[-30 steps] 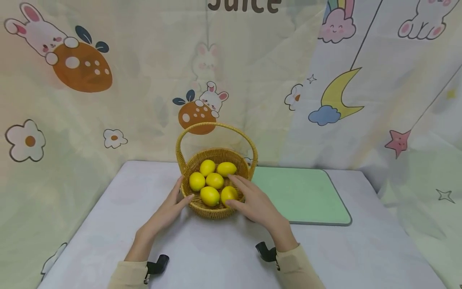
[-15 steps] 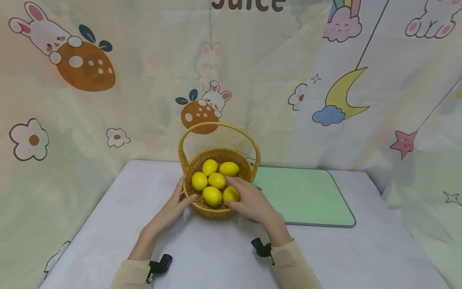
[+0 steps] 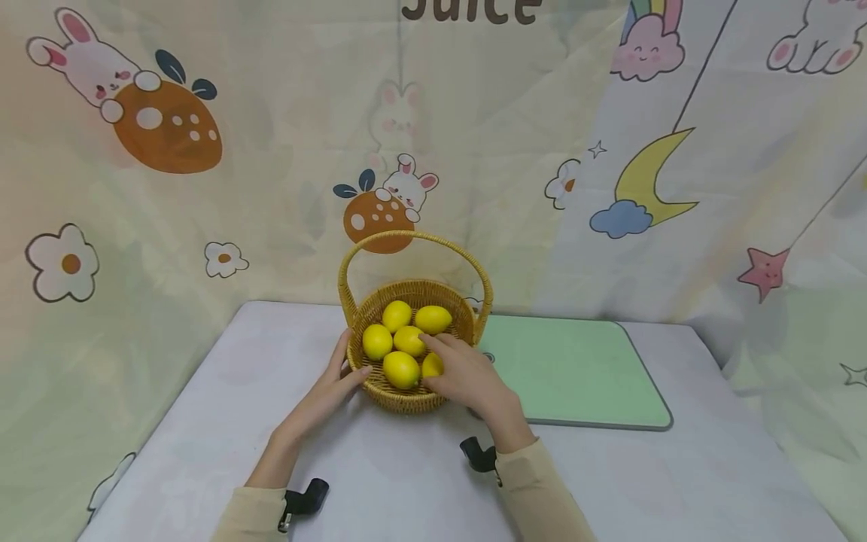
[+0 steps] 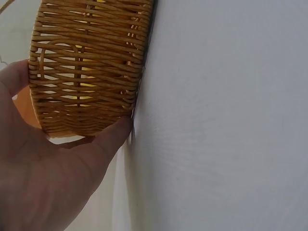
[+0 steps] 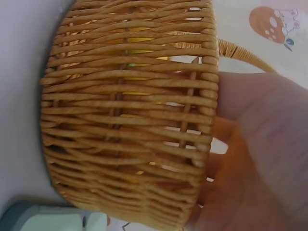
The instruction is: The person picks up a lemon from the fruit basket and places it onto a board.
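Observation:
A woven basket (image 3: 400, 397) with an arched handle stands on the white table (image 3: 643, 482) and holds several yellow lemons (image 3: 401, 369). My left hand (image 3: 335, 380) lies with straight fingers against the basket's left wall, thumb at the rim. My right hand (image 3: 463, 373) reaches over the right rim, its fingers and thumb curled round the front-right lemon (image 3: 431, 366), which is mostly covered. The left wrist view shows the basket wall (image 4: 86, 72) against my left hand (image 4: 48, 178). In the right wrist view my right hand (image 5: 260, 159) is above the basket (image 5: 130, 120).
A pale green mat (image 3: 576, 369) lies flat just right of the basket. A cartoon-printed cloth backdrop (image 3: 203, 188) hangs behind and beside the table. Bare white tabletop lies in front of the basket and to its left.
My right hand has moved further into the basket and closed over the front-right lemon, covering more of it. The left hand stays on the basket's side.

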`<state>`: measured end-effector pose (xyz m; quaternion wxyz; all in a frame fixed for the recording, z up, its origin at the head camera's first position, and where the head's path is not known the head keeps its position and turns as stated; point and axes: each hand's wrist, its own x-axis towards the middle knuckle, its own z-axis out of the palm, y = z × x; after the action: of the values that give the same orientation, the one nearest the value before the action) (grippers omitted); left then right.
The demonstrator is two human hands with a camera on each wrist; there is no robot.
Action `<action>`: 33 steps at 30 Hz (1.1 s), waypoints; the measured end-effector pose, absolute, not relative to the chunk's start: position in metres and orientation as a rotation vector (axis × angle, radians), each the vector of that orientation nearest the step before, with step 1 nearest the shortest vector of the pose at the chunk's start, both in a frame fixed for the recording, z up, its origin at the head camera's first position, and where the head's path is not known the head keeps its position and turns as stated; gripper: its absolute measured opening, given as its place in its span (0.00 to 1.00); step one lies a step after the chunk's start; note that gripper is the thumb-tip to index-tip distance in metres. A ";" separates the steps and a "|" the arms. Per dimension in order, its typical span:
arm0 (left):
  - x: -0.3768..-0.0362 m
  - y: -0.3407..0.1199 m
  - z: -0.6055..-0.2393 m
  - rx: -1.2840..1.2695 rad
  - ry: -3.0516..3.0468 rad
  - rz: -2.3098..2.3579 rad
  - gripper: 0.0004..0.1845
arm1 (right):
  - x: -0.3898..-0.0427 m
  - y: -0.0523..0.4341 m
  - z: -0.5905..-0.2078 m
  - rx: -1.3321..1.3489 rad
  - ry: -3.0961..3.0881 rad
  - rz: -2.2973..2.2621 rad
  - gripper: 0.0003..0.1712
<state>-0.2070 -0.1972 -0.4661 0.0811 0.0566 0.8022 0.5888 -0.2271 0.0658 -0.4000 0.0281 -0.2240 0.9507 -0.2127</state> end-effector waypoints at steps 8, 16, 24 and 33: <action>-0.206 -0.196 -0.468 0.157 2.341 1.819 0.44 | -0.233 0.057 -0.400 -0.677 2.943 -0.517 0.34; -0.206 -0.196 -0.467 0.153 2.349 1.818 0.44 | -0.239 0.052 -0.403 -0.672 2.972 -0.417 0.20; -0.204 -0.194 -0.467 0.128 2.374 1.785 0.44 | -0.243 0.052 -0.405 -0.707 2.966 -0.372 0.23; -0.204 -0.194 -0.465 0.126 2.379 1.777 0.44 | -0.247 0.058 -0.404 -0.756 2.920 -0.503 0.33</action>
<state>-0.2039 -0.1945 -0.4648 0.0845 0.0422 0.7976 0.5958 -0.2469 0.0580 -0.4041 0.0420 -0.2470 0.9541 -0.1644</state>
